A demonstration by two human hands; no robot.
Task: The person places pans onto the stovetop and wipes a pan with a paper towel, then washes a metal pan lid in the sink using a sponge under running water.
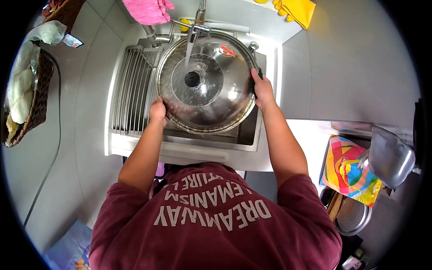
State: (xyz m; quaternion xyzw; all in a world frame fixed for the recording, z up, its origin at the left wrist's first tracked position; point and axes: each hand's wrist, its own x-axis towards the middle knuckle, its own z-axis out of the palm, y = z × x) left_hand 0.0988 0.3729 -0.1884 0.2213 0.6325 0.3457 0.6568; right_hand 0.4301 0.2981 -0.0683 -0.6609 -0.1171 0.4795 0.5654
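Note:
A large round steel pot lid (180, 110) with a clear centre and a black knob (192, 79) is over the sink (245, 135). Water runs from the faucet (200, 29) onto the lid's centre and spreads across it. My left hand (157, 111) is closed on the rim at the lower left. On the right side, my right hand (263, 90) grips the rim, with a dark piece (253, 83) under its fingers that I cannot make out. Whether a pan is beneath the lid is hidden.
A roll-up drying rack (132, 90) covers the sink's left part. A pink cloth (146, 10) hangs beside the faucet, and yellow gloves (297, 11) lie behind. Woven baskets (42, 85) stand at left. Right of me are a colourful bag (348, 168) and a metal bowl (390, 157).

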